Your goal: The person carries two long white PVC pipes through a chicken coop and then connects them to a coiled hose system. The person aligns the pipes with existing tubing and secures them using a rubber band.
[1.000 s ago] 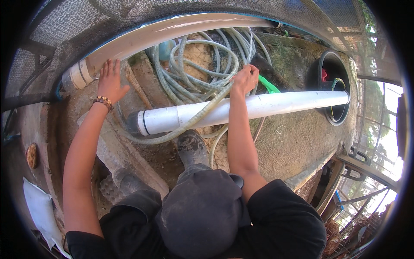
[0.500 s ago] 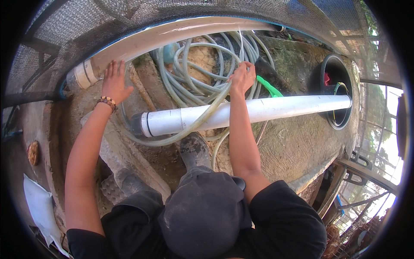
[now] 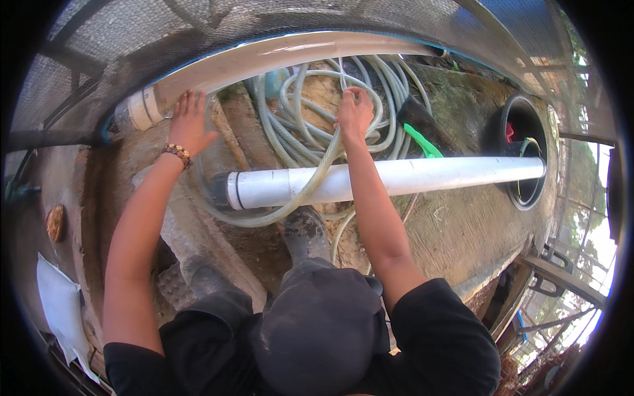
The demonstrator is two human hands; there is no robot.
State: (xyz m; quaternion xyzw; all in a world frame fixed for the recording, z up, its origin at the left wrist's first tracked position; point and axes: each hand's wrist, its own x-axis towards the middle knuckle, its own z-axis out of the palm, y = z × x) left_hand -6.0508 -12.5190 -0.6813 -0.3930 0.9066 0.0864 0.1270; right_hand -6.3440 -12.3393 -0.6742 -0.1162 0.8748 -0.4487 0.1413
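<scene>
A clear braided hose (image 3: 314, 181) runs up into my right hand (image 3: 355, 113), whose fingers are closed round its end. From there a thin white streak, seemingly a water jet (image 3: 342, 71), reaches the long beige pipe (image 3: 264, 58) at the back. My left hand (image 3: 189, 125) is open, its fingertips on or against that pipe close to its left end cap. Nearer to me lies a white pipe (image 3: 389, 177) with a dark left end; the hose crosses over it, and my right forearm passes above it.
Coils of hose lie on the concrete ledge between the pipes. A green handle-like piece (image 3: 422, 141) sits behind the white pipe, whose right end reaches a black bucket (image 3: 525, 152). Dark netting (image 3: 264, 20) hangs at the back. A white sack (image 3: 61, 303) lies at left.
My right hand has moved left along the beige pipe with the hose end, and the white streak has shifted left too. My left hand keeps its place by the pipe's end.
</scene>
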